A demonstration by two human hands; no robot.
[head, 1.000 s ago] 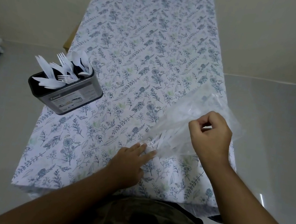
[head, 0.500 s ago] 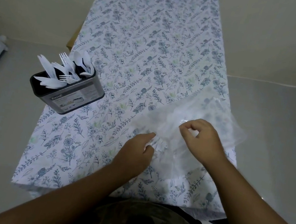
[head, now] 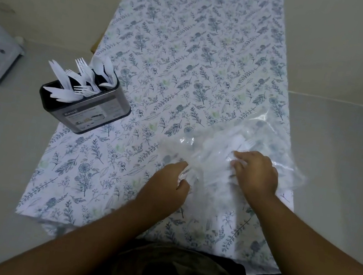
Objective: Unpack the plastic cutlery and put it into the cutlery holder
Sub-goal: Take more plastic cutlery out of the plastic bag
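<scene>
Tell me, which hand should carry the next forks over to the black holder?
Probably the left hand: it grips white cutlery at the clear bag and is nearer the cutlery holder. The right hand holds the bag.

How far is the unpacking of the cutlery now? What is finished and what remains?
Partly done. The cutlery holder at the table's left edge already has white forks and other pieces standing in it. In hand: the left hand pinches the near end of the clear plastic bag, and the right hand grips it further up. Left: white cutlery still shows inside the bag and must go into the holder.
</scene>
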